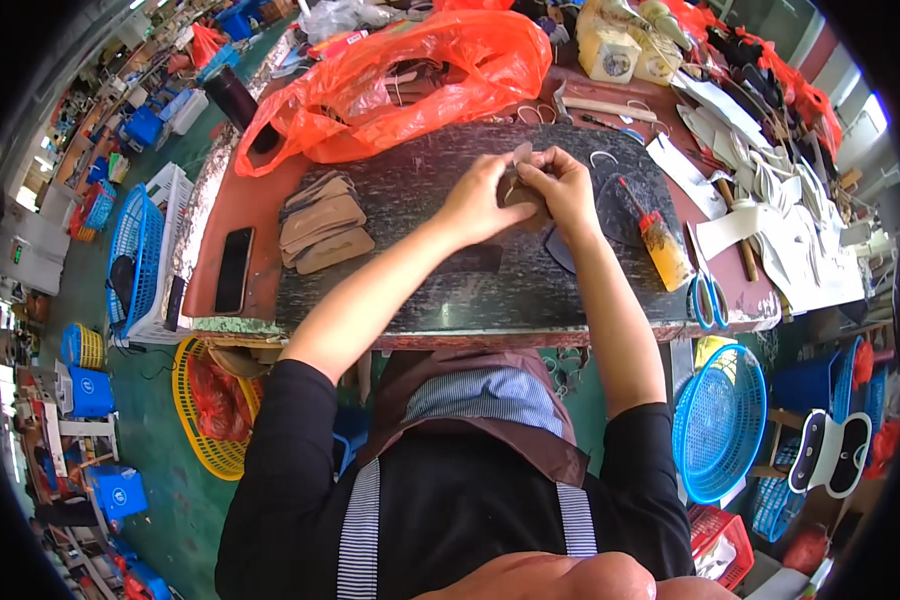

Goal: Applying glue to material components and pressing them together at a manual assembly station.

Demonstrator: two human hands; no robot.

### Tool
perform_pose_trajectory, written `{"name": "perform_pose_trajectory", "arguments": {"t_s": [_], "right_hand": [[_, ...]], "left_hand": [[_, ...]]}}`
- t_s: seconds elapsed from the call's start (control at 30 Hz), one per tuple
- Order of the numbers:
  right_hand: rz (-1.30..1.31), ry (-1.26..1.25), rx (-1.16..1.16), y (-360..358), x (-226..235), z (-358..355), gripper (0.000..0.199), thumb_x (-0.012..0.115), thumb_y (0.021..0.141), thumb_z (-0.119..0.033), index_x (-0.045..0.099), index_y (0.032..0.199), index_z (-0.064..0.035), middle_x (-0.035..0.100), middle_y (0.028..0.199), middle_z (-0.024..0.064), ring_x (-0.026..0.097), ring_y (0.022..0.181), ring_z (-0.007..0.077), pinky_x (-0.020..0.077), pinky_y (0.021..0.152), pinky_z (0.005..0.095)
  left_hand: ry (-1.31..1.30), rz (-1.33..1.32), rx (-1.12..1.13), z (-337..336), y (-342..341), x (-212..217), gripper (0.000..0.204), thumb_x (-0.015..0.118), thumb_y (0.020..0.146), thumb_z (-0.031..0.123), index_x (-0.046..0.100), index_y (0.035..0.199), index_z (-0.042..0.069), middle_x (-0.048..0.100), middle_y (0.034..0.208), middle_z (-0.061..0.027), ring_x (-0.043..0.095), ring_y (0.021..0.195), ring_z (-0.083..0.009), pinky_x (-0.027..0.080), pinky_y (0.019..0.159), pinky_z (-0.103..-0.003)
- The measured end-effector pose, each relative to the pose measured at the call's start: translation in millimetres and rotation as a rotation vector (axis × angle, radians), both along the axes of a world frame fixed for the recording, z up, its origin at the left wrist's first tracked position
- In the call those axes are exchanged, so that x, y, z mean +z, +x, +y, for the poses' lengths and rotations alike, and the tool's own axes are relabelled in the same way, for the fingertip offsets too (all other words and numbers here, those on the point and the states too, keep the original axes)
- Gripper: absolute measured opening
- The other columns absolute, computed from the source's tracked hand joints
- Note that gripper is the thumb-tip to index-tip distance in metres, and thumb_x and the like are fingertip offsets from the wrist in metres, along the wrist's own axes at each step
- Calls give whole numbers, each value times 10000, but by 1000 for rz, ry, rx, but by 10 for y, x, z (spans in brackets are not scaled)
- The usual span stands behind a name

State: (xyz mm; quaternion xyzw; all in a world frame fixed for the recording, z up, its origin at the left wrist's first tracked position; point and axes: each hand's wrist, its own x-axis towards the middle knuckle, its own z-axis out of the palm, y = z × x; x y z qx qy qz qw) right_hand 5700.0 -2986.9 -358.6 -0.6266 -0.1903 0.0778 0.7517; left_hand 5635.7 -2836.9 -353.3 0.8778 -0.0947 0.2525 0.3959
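Note:
My left hand (480, 203) and my right hand (568, 192) meet over the far middle of the dark mottled board (420, 290). Both pinch a small thin grey-brown piece (522, 153), whose tip sticks up between the fingertips; its lower part is mostly hidden by my hands. To the left lies an overlapping pile of tan, rounded flat pieces (325, 225). Close to my right forearm is a dark flat piece (560, 250), partly covered by it. A yellowish glue bottle with a red top (662, 250) rests to the right.
Behind the board spreads an open red plastic bag (400, 115). A phone (234, 270) lies at left, blue-handled scissors (708, 295) at the right edge. White cut sheets (785, 235) pile up at far right. Baskets, one yellow (182, 400) and one blue (682, 440), flank me below the table.

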Motion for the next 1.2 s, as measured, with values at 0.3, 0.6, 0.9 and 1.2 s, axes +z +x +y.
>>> {"name": "perform_pose_trajectory", "arguments": {"t_s": [0.3, 0.6, 0.9, 1.2], "right_hand": [[-412, -10, -259, -224, 127, -46, 96, 676, 881, -14, 650, 974, -19, 688, 930, 70, 610, 799, 110, 504, 744, 220], [-131, 229, -134, -306, 459, -162, 121, 682, 891, -27, 664, 1007, 1, 678, 819, 60, 592, 708, 120, 489, 676, 214], [-130, -1, 117, -482, 441, -48, 107, 649, 910, -23, 649, 1011, 15, 663, 819, 61, 592, 712, 110, 481, 690, 199], [61, -112, 307, -686, 148, -39, 79, 651, 905, -44, 652, 950, 21, 637, 733, 49, 568, 652, 96, 456, 610, 203]], "left_hand": [[403, 154, -111, 140, 529, -250, 496, 761, 791, 231, 618, 1208, 3, 628, 1192, -194, 645, 960, -253, 515, 779, -370], [-377, 262, -276, 32, 68, 458, 507, 727, 855, 187, 581, 1332, 97, 639, 1163, -91, 615, 982, -173, 486, 841, -299], [-199, -13, -154, 115, -358, 621, 323, 700, 883, 100, 651, 1197, 39, 648, 1101, -80, 607, 845, -125, 467, 760, -201], [-602, 253, -14, 401, -919, 304, 60, 675, 865, 5, 670, 913, -32, 659, 1032, -101, 585, 712, -112, 496, 655, -219]]}}
